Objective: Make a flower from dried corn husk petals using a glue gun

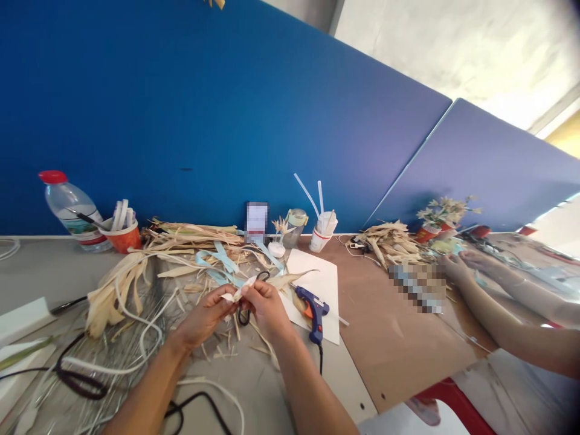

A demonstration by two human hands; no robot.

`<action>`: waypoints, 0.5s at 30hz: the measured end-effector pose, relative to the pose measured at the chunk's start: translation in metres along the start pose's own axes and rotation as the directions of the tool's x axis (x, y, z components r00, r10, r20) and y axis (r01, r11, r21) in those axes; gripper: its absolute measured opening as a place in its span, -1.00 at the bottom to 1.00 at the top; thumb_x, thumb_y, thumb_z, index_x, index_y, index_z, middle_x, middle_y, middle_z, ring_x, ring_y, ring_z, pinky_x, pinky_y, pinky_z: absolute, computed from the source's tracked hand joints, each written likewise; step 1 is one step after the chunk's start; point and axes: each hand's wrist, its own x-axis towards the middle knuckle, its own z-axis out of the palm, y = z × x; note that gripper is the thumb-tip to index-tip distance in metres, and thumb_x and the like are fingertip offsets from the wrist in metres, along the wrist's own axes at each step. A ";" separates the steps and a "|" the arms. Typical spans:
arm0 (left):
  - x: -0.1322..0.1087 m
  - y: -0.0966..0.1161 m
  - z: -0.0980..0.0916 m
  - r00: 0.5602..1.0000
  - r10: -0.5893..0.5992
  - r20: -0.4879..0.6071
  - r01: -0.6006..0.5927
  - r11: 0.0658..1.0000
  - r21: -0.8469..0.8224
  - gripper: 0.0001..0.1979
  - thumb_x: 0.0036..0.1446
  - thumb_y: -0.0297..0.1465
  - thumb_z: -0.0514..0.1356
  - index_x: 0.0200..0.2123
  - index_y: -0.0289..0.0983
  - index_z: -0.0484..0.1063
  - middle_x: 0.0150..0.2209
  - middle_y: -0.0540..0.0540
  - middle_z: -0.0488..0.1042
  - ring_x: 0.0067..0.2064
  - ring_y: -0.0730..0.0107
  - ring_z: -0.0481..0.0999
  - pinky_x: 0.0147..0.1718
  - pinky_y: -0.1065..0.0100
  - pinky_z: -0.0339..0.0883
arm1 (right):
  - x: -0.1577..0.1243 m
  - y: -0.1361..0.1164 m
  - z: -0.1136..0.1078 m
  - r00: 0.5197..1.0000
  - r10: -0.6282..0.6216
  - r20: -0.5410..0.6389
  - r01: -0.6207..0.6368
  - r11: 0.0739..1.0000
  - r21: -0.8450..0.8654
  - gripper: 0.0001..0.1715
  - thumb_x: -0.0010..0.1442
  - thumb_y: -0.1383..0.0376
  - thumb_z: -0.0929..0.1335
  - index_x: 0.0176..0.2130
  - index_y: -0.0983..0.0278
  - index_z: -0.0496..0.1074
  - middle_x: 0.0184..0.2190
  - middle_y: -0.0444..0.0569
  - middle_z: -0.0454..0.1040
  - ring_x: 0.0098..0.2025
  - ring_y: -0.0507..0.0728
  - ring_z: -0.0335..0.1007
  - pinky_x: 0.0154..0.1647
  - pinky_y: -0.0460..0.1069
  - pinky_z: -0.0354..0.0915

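Note:
Over the table's middle, my left hand (205,315) and my right hand (268,305) meet, fingers pinched on a small pale piece of corn husk (232,297). The piece looks folded, and my fingertips cover part of it. To the right of my hands, a blue glue gun with an orange trigger (316,311) lies on white paper (330,281). A long curved husk strip (290,279) reaches from behind my right hand toward the paper. Light blue ribbon (222,260) lies in loops just beyond my hands, among husk scraps.
Dried husks (194,235) pile along the blue partition (203,121). Against it stand a bottle (72,208), an orange cup (122,235), a phone (257,222) and a straw cup (321,232). White cable (145,338) tangles at left. A co-worker's arms (502,296) work at right.

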 end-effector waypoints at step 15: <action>0.007 0.002 0.003 0.946 0.152 -0.286 -0.112 0.982 0.153 -0.82 -0.05 -0.29 0.29 -0.40 -0.27 0.45 -0.44 -0.02 0.43 -0.37 0.37 0.36 -0.32 0.36 0.24 | 0.001 0.004 0.001 0.984 0.157 -0.083 -0.138 0.971 0.198 -0.60 -0.02 0.03 0.36 -0.57 0.31 0.34 -0.73 -0.21 0.25 -0.69 -0.07 0.10 -0.61 -0.14 0.04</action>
